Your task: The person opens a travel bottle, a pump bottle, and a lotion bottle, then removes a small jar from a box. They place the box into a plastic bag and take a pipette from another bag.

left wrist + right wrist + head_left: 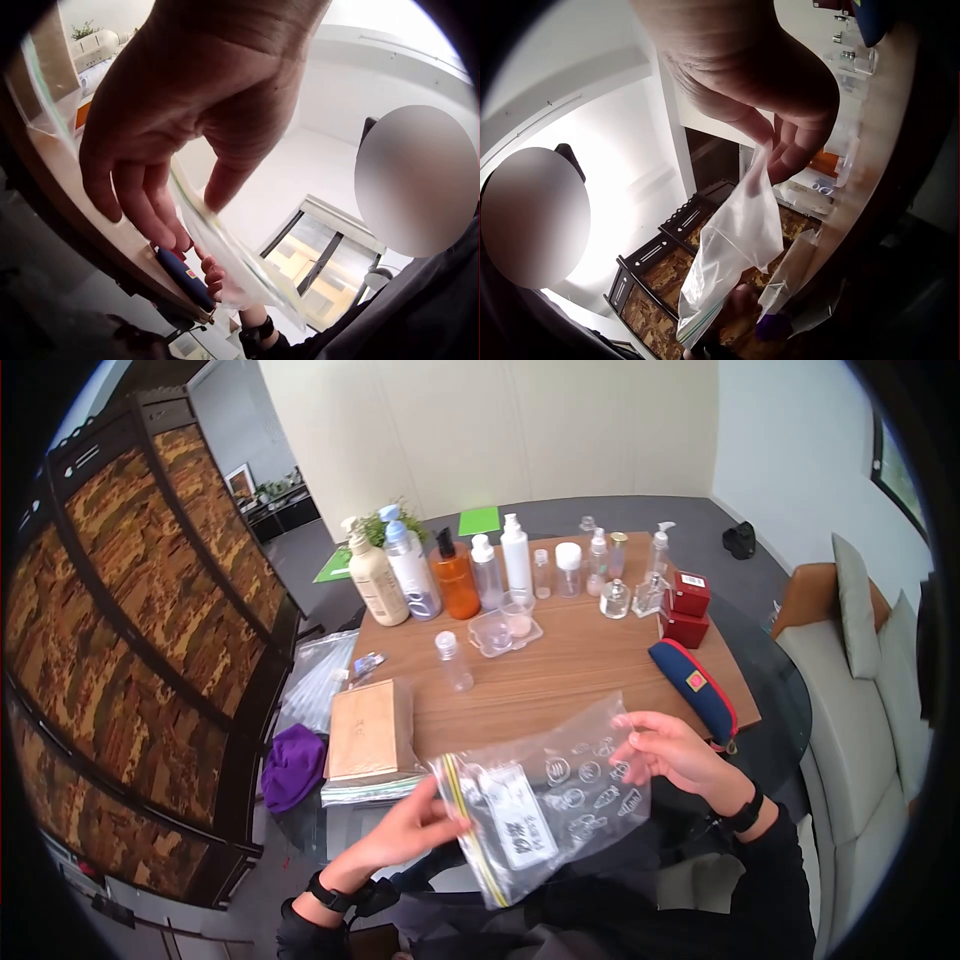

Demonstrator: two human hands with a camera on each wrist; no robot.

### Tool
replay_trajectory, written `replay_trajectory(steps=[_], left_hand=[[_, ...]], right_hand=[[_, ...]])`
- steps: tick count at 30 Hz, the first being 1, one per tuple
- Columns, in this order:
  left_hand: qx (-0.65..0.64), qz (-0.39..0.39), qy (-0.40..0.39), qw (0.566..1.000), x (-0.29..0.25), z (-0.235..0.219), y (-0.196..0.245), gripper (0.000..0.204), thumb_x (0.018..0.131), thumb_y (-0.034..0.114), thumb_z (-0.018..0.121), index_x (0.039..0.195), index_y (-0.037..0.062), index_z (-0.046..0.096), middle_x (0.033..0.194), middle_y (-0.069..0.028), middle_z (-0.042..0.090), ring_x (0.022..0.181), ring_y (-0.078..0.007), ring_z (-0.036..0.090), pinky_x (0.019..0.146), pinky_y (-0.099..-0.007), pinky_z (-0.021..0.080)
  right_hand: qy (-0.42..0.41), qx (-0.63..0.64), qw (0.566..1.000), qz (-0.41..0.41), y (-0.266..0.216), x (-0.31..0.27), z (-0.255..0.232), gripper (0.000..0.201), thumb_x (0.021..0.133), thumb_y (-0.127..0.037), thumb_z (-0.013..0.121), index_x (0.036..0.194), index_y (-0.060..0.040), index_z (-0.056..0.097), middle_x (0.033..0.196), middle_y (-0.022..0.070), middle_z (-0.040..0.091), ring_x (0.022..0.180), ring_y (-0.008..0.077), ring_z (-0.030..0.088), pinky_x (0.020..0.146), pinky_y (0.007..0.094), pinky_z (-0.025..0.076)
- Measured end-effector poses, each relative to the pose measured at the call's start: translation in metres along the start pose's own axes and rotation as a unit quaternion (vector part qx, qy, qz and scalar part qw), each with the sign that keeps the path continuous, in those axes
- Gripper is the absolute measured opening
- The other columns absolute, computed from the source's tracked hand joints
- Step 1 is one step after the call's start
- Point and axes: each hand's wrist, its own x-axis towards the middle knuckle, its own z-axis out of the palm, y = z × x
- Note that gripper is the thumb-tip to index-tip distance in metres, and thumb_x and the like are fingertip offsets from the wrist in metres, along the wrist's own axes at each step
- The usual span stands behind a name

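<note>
A clear zip bag point(570, 785) with white printed pictures and a white label point(518, 818) is stretched between both hands, in front of the table's near edge. My left hand point(405, 828) holds its yellow-striped zip edge between thumb and fingers; in the left wrist view that edge runs between the left thumb point(225, 184) and fingers. The right hand point(685, 755) pinches the opposite top corner. In the right wrist view the bag point(739, 240) hangs from the right thumb and fingertips. The bag looks flat, with nothing seen inside beyond the label.
Pump bottles, including an orange one point(456, 582), and several small bottles line the back of the wooden table point(590, 660). A small clear bottle point(455, 665) and clear tray point(497, 643) stand nearer. A brown packet point(368, 732) lies left; red boxes point(686, 610) and a blue pouch point(690, 685) lie right.
</note>
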Motion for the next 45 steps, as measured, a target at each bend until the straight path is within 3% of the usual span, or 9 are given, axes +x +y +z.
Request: replay_trajectory(steps=[5, 7, 9, 10, 13, 23, 27, 36, 45], left_hand=[[0.113, 0.013, 0.022, 0.993, -0.025, -0.01, -0.01, 0.08, 0.091, 0.005, 0.062, 0.15, 0.0075, 0.008, 0.1, -0.0094, 0.067, 0.093, -0.0137, 0.063, 0.086, -0.0291, 0.049], [0.172, 0.092, 0.15, 0.969, -0.034, -0.018, -0.002, 0.059, 0.087, 0.003, 0.064, 0.141, 0.0053, 0.038, 0.097, -0.009, 0.068, 0.087, -0.0138, 0.064, 0.079, -0.0302, 0.05], [0.396, 0.151, 0.304, 0.853, -0.037, -0.027, 0.009, 0.044, 0.082, 0.005, 0.067, 0.124, 0.0042, 0.055, 0.091, -0.0085, 0.067, 0.088, -0.0205, 0.065, 0.08, -0.0331, 0.05], [0.509, 0.219, 0.383, 0.739, -0.033, -0.034, 0.004, 0.037, 0.077, 0.007, 0.07, 0.112, 0.0052, 0.062, 0.089, -0.0079, 0.065, 0.09, -0.0261, 0.063, 0.081, -0.0358, 0.048], [0.662, 0.135, 0.41, 0.613, -0.026, -0.041, -0.001, 0.054, 0.076, 0.034, 0.074, 0.12, 0.0073, 0.057, 0.121, -0.0149, 0.056, 0.117, -0.035, 0.049, 0.091, -0.0484, 0.04], [0.624, -0.066, 0.404, 0.666, 0.016, -0.053, -0.013, 0.089, 0.071, 0.064, 0.066, 0.138, 0.0102, 0.042, 0.149, -0.0248, 0.024, 0.128, -0.0538, 0.031, 0.091, -0.0646, 0.037], [0.611, -0.064, 0.409, 0.674, 0.022, -0.056, -0.015, 0.09, 0.066, 0.06, 0.069, 0.137, 0.0111, 0.045, 0.15, -0.0262, 0.021, 0.125, -0.0584, 0.03, 0.089, -0.067, 0.037], [0.599, 0.035, 0.457, 0.656, 0.01, -0.063, -0.032, 0.092, 0.056, 0.046, 0.071, 0.137, 0.011, 0.044, 0.151, -0.0257, 0.02, 0.119, -0.0397, 0.041, 0.087, -0.0482, 0.04], [0.356, 0.109, 0.477, 0.796, -0.019, -0.085, -0.032, 0.094, 0.061, 0.036, 0.073, 0.142, 0.0078, 0.035, 0.149, -0.0269, 0.022, 0.135, -0.0418, 0.03, 0.108, -0.0474, 0.031]], right_hand=[[0.024, -0.031, 0.999, 0.032, 0.016, -0.003, -0.01, 0.048, 0.097, -0.011, 0.047, 0.14, 0.0004, 0.028, 0.106, 0.0201, 0.064, 0.081, 0.0221, 0.068, 0.067, 0.0289, 0.055], [0.036, -0.042, 0.998, 0.032, 0.019, -0.007, -0.013, 0.048, 0.097, -0.011, 0.047, 0.139, 0.0004, 0.029, 0.106, 0.0199, 0.064, 0.081, 0.022, 0.068, 0.066, 0.0285, 0.055], [0.037, -0.056, 0.997, 0.028, 0.021, -0.011, -0.014, 0.049, 0.096, -0.009, 0.049, 0.14, 0.0, 0.029, 0.107, 0.0191, 0.065, 0.08, 0.0219, 0.068, 0.066, 0.0286, 0.056], [0.04, -0.065, 0.997, 0.021, 0.021, -0.014, -0.012, 0.05, 0.095, -0.009, 0.05, 0.139, 0.0, 0.029, 0.107, 0.0189, 0.065, 0.08, 0.0219, 0.068, 0.066, 0.0287, 0.056], [0.062, -0.061, 0.996, 0.016, 0.026, -0.022, -0.013, 0.052, 0.094, -0.006, 0.051, 0.139, -0.0004, 0.028, 0.105, 0.0192, 0.065, 0.078, 0.0227, 0.068, 0.065, 0.0295, 0.056], [0.092, -0.031, 0.995, 0.006, 0.048, -0.054, -0.011, 0.055, 0.091, -0.001, 0.054, 0.139, -0.0008, 0.028, 0.1, 0.021, 0.065, 0.076, 0.0246, 0.068, 0.061, 0.0303, 0.056], [0.111, -0.018, 0.994, 0.009, 0.061, -0.058, -0.007, 0.054, 0.09, -0.001, 0.055, 0.138, -0.0015, 0.03, 0.097, 0.0204, 0.066, 0.075, 0.0236, 0.068, 0.061, 0.0303, 0.056], [0.133, 0.047, 0.99, -0.02, 0.076, -0.057, -0.006, 0.053, 0.088, 0.0, 0.056, 0.136, -0.0026, 0.033, 0.09, 0.0188, 0.065, 0.07, 0.0238, 0.068, 0.057, 0.0297, 0.057], [0.14, 0.059, 0.988, -0.024, 0.081, -0.057, -0.005, 0.053, 0.089, 0.0, 0.056, 0.136, -0.0025, 0.033, 0.09, 0.0187, 0.065, 0.07, 0.0235, 0.068, 0.056, 0.0294, 0.058]])
